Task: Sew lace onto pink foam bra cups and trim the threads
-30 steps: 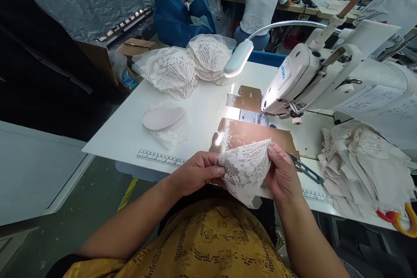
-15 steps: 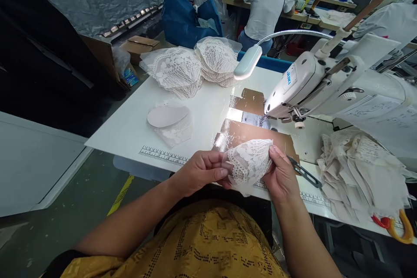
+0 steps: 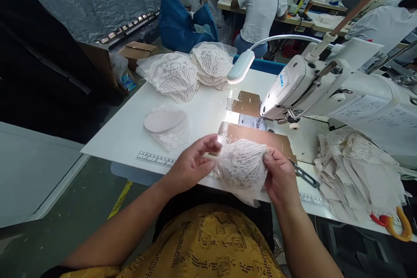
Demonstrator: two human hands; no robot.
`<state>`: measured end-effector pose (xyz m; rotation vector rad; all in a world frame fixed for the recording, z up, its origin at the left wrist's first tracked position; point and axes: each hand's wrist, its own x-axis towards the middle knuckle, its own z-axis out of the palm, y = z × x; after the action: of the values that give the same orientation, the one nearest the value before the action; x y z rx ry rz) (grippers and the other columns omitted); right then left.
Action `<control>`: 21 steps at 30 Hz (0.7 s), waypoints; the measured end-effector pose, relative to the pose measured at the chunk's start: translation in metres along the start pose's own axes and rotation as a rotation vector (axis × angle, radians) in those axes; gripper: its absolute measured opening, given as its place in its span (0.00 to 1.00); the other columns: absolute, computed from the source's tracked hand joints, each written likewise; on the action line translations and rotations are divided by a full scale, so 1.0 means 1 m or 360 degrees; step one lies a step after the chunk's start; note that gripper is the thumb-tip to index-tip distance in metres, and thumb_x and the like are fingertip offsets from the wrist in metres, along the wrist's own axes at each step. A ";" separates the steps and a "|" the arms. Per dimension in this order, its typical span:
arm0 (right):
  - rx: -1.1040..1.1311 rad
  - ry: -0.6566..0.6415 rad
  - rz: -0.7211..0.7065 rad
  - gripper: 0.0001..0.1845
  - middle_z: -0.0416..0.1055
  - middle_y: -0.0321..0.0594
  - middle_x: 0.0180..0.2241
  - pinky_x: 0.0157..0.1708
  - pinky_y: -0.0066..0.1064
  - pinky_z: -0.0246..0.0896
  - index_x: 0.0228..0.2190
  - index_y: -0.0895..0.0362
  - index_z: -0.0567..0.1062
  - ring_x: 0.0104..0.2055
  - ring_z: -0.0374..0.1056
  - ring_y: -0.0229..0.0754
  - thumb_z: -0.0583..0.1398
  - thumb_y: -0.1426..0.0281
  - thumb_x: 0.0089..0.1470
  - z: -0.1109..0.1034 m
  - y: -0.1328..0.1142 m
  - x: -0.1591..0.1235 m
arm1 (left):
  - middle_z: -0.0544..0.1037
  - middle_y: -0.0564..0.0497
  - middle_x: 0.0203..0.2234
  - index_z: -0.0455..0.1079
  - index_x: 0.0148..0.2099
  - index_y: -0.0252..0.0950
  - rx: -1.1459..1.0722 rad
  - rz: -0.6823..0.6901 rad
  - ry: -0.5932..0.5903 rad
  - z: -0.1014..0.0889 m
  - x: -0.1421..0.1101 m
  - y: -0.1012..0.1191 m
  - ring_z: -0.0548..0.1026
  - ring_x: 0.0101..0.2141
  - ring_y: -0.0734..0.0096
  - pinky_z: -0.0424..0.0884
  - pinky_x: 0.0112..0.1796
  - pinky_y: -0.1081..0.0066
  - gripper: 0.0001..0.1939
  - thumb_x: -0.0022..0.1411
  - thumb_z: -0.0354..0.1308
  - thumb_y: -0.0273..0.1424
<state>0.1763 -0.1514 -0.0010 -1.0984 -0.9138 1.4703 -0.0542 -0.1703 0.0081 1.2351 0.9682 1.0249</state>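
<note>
A white lace bra cup [image 3: 243,166] with sheer edging hangs over the table's front edge, slightly blurred. My right hand [image 3: 282,173] pinches its right edge between thumb and fingers. At its left edge, my left hand [image 3: 197,163] has thumb and fingers apart and does not grip it. Just beyond the cup lies a brown cardboard piece [image 3: 260,132], in front of the white sewing machine [image 3: 286,84]. Another lace cup piece with a smooth beige pad [image 3: 165,120] rests on the table to the left.
Lace cups [image 3: 172,74] are stacked at the table's far side. On the right lie a pile of beige lace pieces [image 3: 358,173], a dark thread snipper [image 3: 306,176] and orange-handled scissors [image 3: 402,226]. A lamp [image 3: 241,66] overhangs the table. A co-worker [image 3: 260,6] sits beyond.
My left hand has let go of the lace cup's left edge, and its fingers have spread. The cup has turned, showing more of its rounded lace face. My right hand still holds it.
</note>
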 end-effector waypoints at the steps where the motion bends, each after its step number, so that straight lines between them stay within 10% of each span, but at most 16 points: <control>1: -0.0121 -0.0102 -0.0020 0.11 0.71 0.34 0.24 0.26 0.25 0.63 0.29 0.55 0.75 0.25 0.65 0.35 0.65 0.60 0.51 0.002 -0.002 -0.003 | 0.67 0.43 0.55 0.58 0.63 0.39 0.0104 0.0089 0.0036 -0.001 0.002 0.003 0.66 0.55 0.61 0.69 0.51 0.61 0.28 0.61 0.59 0.29; 5: -0.0511 -0.0441 -0.0129 0.09 0.67 0.32 0.23 0.23 0.23 0.56 0.29 0.55 0.74 0.24 0.60 0.33 0.62 0.62 0.55 0.011 -0.009 -0.016 | 0.66 0.44 0.56 0.64 0.59 0.39 0.0384 0.0268 -0.0188 0.001 0.010 0.019 0.65 0.56 0.57 0.63 0.56 0.59 0.25 0.59 0.61 0.33; 11: -0.0909 -0.0510 -0.0371 0.07 0.71 0.34 0.26 0.27 0.26 0.58 0.31 0.55 0.76 0.26 0.63 0.35 0.60 0.65 0.57 0.019 -0.016 -0.019 | 0.74 0.49 0.33 0.71 0.43 0.32 0.0375 -0.0027 -0.0547 0.011 0.021 0.023 0.72 0.34 0.70 0.69 0.36 0.72 0.13 0.62 0.57 0.37; 21: -0.0879 -0.0581 -0.0285 0.06 0.72 0.35 0.30 0.31 0.27 0.62 0.36 0.55 0.75 0.30 0.66 0.37 0.59 0.67 0.56 0.014 -0.015 -0.009 | 0.71 0.52 0.25 0.71 0.36 0.30 0.0205 -0.0213 -0.0421 0.014 0.030 0.015 0.69 0.27 0.75 0.66 0.28 0.76 0.13 0.61 0.57 0.37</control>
<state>0.1676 -0.1579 0.0185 -1.1103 -1.7041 1.3223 -0.0341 -0.1448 0.0237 1.3543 0.9061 0.6832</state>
